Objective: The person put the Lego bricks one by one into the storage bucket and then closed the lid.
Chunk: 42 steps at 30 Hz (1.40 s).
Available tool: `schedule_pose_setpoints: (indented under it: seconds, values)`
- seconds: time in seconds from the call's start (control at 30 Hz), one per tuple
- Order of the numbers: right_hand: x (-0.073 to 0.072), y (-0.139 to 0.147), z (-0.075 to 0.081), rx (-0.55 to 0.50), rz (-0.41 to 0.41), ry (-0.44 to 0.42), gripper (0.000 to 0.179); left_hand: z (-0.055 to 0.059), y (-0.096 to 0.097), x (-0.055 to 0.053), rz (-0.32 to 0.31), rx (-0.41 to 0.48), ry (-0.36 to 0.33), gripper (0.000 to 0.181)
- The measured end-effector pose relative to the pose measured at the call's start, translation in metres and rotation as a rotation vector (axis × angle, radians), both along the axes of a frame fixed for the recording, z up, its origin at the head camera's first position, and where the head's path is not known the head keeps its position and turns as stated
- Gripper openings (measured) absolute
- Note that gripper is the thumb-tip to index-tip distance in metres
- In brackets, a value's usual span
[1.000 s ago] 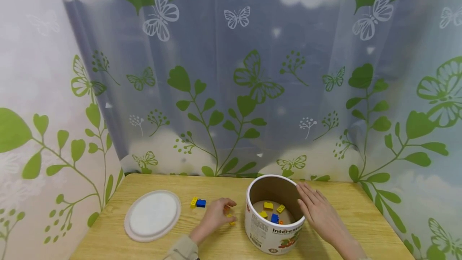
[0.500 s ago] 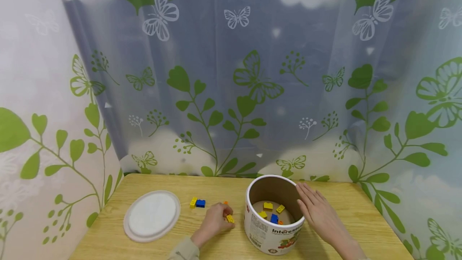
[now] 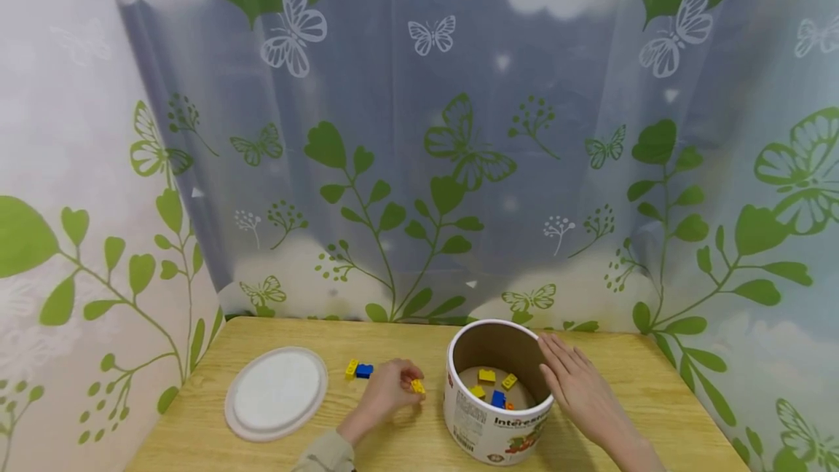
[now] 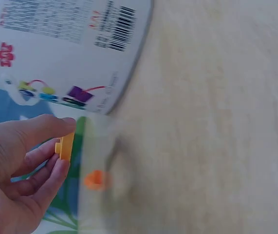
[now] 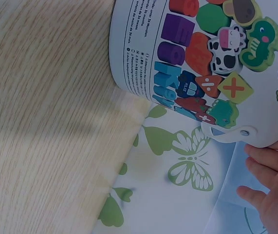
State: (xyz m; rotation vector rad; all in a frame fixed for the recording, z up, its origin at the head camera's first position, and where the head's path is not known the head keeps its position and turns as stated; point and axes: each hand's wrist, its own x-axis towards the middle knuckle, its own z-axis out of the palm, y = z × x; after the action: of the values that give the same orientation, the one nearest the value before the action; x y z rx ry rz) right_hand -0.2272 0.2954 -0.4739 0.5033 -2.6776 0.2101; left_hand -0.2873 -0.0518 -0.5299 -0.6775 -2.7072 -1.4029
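Observation:
My left hand point(image 3: 387, 392) pinches a yellow toy brick point(image 3: 418, 386) between thumb and fingers, just left of the bucket; the left wrist view shows this brick point(image 4: 66, 146) edge-on. With fingers straight, my right hand point(image 3: 580, 384) rests against the right side of the round white bucket point(image 3: 481, 425). In the right wrist view its fingers point(image 5: 265, 158) lie along the bucket's wall. Several yellow bricks point(image 3: 486, 376), a blue brick point(image 3: 499, 398) and a small orange piece lie on the bucket's floor.
A round white lid point(image 3: 278, 393) lies at the left of the wooden table point(image 3: 210, 421). Between it and my left hand are a yellow brick point(image 3: 352, 368) and a blue brick point(image 3: 364, 371). An orange piece point(image 4: 96, 180) is on the table near the left hand.
My left hand has gripped the yellow brick and raised it a little from the table. The right hand has stayed at the bucket's side.

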Motion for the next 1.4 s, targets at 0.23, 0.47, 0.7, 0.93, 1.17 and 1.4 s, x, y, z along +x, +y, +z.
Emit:
schedule_pose_setpoints:
  seconds: [0.23, 0.47, 0.7, 0.93, 1.17, 1.4]
  values:
    - [0.001, 0.000, 0.001, -0.006, -0.007, -0.024, 0.049, 0.022, -0.004, 0.002, -0.010, 0.026, 0.083, 0.025]
    - [0.001, -0.001, 0.002, -0.008, -0.007, -0.030, 0.049, 0.042, -0.006, 0.004, 0.001, 0.079, 0.087, 0.027]
    - [0.001, -0.001, 0.002, -0.010, -0.010, -0.040, 0.049, 0.058, -0.005, 0.007, -0.003, 0.124, 0.143, 0.028]
    - [0.001, 0.000, 0.000, -0.015, -0.015, -0.050, 0.050, 0.070, 0.003, 0.006, -0.013, 0.116, 0.174, 0.027]
    - [0.000, 0.001, -0.001, -0.009, -0.008, -0.006, 0.049, 0.080, 0.021, 0.003, -0.038, 0.140, 0.203, 0.025]
    - [-0.001, 0.001, -0.002, -0.004, -0.008, -0.011, 0.049, 0.087, 0.048, 0.001, -0.046, 0.153, 0.180, 0.028]
